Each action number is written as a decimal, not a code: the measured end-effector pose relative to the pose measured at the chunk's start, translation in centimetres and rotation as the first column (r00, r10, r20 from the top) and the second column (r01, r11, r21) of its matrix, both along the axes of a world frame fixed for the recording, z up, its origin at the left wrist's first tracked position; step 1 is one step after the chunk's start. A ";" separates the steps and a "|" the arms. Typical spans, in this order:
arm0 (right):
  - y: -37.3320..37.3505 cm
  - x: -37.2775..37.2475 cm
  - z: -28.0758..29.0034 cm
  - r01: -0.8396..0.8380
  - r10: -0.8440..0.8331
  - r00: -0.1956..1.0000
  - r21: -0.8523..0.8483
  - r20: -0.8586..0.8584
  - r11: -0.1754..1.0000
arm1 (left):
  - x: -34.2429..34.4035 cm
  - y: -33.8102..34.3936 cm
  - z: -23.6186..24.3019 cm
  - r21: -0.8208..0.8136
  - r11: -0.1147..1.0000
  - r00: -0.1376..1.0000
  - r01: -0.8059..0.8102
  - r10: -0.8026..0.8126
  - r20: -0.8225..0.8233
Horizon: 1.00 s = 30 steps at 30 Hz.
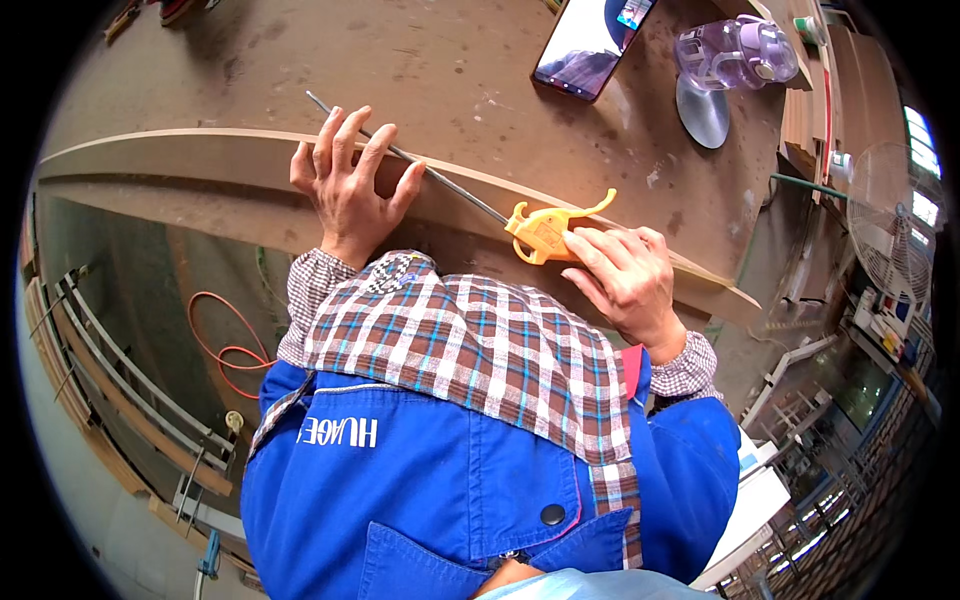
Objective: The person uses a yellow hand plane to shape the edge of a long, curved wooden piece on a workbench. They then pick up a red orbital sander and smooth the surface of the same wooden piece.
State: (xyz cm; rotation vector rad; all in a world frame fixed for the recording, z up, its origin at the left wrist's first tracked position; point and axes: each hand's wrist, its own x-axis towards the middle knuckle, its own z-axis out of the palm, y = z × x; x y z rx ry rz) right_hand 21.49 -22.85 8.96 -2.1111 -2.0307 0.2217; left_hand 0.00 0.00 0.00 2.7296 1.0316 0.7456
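Blow gun point(541, 237), yellow, with a long thin metal tube point(455, 189), is in front of the person's body, across the pale wooden edge point(480, 180) along the near side of the bench point(440, 70). The right hand point(628, 275) holds the yellow body by its right end, thumb and fingers closed around it. The left hand point(352, 185) has its fingers spread across the tube near the far tip; whether it grips or only rests there, I cannot tell. The tube slants from the body toward the upper left, its tip showing past the left fingers. Farther back on the bench are a phone point(590, 50), lit, and a purple bottle point(720, 55), right of the phone. A fan point(888, 225) stands off to the right; a red hose point(232, 350) loops below the bench at left.
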 end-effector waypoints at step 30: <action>0.0 0.2 0.4 -0.016 0.016 1.000 -0.023 0.009 1.000 | 0.2 -0.1 -0.5 0.006 1.000 1.000 0.000 0.000 0.005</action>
